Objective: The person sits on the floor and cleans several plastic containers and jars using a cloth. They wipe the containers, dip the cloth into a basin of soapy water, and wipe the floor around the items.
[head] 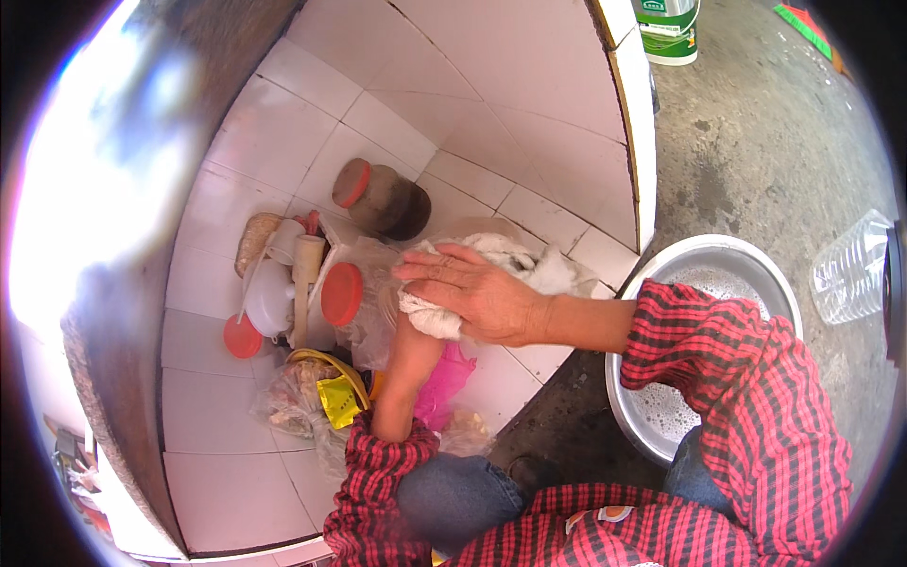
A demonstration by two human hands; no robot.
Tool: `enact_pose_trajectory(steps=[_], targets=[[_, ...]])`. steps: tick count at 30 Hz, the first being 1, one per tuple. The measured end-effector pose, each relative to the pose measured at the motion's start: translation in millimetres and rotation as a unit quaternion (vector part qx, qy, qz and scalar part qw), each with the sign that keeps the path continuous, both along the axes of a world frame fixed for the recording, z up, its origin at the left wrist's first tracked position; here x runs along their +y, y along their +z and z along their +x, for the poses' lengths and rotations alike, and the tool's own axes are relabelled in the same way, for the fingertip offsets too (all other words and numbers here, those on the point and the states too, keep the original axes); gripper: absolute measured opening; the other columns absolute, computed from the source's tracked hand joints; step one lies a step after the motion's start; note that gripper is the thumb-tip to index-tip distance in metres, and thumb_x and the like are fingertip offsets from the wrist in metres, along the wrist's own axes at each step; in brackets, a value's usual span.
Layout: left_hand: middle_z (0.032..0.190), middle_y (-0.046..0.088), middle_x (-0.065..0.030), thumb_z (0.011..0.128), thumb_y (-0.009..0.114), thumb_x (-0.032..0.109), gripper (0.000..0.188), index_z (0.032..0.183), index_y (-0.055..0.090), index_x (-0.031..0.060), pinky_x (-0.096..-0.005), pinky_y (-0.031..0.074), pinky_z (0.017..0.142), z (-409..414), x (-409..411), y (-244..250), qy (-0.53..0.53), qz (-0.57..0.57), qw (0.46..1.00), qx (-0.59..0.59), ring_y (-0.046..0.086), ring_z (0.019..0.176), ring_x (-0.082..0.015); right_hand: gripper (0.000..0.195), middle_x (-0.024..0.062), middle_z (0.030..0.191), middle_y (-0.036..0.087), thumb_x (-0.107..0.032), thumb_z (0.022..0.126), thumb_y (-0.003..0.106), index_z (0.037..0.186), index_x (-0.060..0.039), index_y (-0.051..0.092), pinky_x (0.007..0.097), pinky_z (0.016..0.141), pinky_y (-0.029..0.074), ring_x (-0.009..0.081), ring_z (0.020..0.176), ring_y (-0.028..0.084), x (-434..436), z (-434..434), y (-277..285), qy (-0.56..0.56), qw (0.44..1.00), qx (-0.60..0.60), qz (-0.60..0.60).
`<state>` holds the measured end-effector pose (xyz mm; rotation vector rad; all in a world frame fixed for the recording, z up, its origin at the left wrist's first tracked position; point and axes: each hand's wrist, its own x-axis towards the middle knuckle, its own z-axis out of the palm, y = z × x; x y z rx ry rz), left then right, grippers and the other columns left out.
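My right hand (489, 301) lies over a white cloth (434, 317), its fingers stretched across it. Below it my left hand (417, 347) reaches in, its fingers hidden by the cloth and my right hand, so its hold cannot be told. More of the whitish cloth (510, 255) spreads over the tiled surface behind. Left of my hands is a clear container with a red lid (341, 294), partly wrapped in plastic. A lidded jar (386, 198) with dark contents stands farther back. A pink plastic bag (446, 386) lies beside my left wrist.
Around the tiled niche are white tile walls (489, 64). Utensils and a white plastic container (269, 298) crowd its left side, near a yellow packet (339, 402) and plastic bags. At right, a metal basin (783, 298) holds sudsy water; a clear plastic bottle (850, 268) lies beyond.
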<state>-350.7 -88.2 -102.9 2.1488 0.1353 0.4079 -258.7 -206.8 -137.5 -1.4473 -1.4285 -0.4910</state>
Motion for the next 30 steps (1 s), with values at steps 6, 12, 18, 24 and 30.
enact_pose_trajectory(steps=[6, 12, 18, 24, 30], targets=[[0.094, 0.063, -0.0146, 0.071, 0.065, 0.004, 0.031, 0.101, 0.057, -0.0014, -0.0339, 0.047, 0.074, -8.6, -12.9, 23.5, -0.033, 0.127, 0.981, 0.143, 0.061, 0.087, -0.0222, 0.043, 0.0072, 0.129, 0.047, -0.011, 0.069, 0.059, 0.112, -0.0093, 0.054, 0.0456, 0.093, 0.035, 0.0311, 0.118, 0.043, 2.3, 11.8, 21.9, -0.039, 0.993, 0.107, -0.042], [0.079, 0.063, -0.0139, 0.074, 0.063, 0.009, 0.014, 0.085, 0.058, 0.0026, -0.0387, 0.048, 0.062, -17.0, -28.1, 19.6, -0.094, 0.347, 0.92, 0.157, 0.062, 0.071, -0.0328, 0.04, 0.0214, 0.1, 0.06, -0.004, 0.07, 0.052, 0.11, -0.0041, 0.057, 0.0405, 0.079, 0.047, 0.0377, 0.091, 0.058, 19.3, 40.6, 35.5, -0.078, 0.954, 0.285, -0.051], [0.081, 0.061, -0.0141, 0.074, 0.064, 0.009, 0.018, 0.088, 0.054, 0.0036, -0.0399, 0.048, 0.062, -21.5, -45.1, 55.7, -0.153, 0.334, 0.926, 0.088, 0.06, 0.072, -0.0319, 0.037, 0.0211, 0.102, 0.06, -0.006, 0.073, 0.053, 0.109, -0.0016, 0.057, 0.0378, 0.08, 0.047, 0.0317, 0.092, 0.059, -14.7, 95.2, -35.8, -0.153, 0.868, 0.471, -0.039], [0.074, 0.055, -0.0021, 0.076, 0.067, 0.004, 0.021, 0.087, 0.05, 0.0055, -0.0308, 0.047, 0.062, -22.7, -15.2, 48.4, 0.018, 0.11, 0.994, -0.015, 0.056, 0.067, -0.0156, 0.034, 0.0123, 0.101, 0.06, -0.014, 0.08, 0.056, 0.111, -0.0022, 0.055, 0.0348, 0.078, 0.045, 0.0242, 0.09, 0.056, -15.3, 127.8, -84.6, 0.015, 0.842, 0.5, -0.202], [0.087, 0.055, -0.0034, 0.088, 0.056, 0.01, 0.009, 0.094, 0.05, 0.0064, -0.0291, 0.048, 0.073, 3.1, -10.6, 23.3, 0.025, -0.227, 0.973, -0.034, 0.055, 0.083, -0.0134, 0.03, 0.0101, 0.104, 0.056, -0.02, 0.084, 0.054, 0.108, -0.0025, 0.053, 0.0374, 0.077, 0.045, 0.0212, 0.09, 0.055, -21.9, 145.8, -91.8, 0.039, 0.916, 0.259, -0.304]])
